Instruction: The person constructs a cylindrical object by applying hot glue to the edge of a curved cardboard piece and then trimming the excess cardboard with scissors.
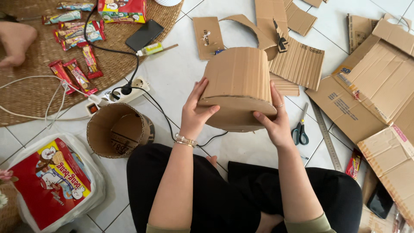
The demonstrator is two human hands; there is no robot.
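**Both hands clasp a cardboard drum above the tiled floor**

Head view: the person sits cross-legged on the white tiled floor (181,73). The left hand (195,113) and the right hand (276,123) hold a round corrugated cardboard drum (239,88) between them, lifted in front of the knees. The left hand's fingers (199,90) press on the drum's side wall, thumb across its flat end; the right hand's fingers (274,96) wrap the opposite wall, thumb likewise on the flat end (so both hands are clamped on the drum).

Just left of the knees stands an open cardboard cylinder (118,129), its hollow facing up. Behind it a white power strip (120,96) lies with a black cable plugged in. Scissors (300,129) and a metal ruler (326,136) rest to the right, near flattened cardboard sheets (375,86). A woven round mat (108,60) at the upper left carries red snack bars (75,73) and a black phone (145,34). A red snack package (51,183) sits at the lower left.
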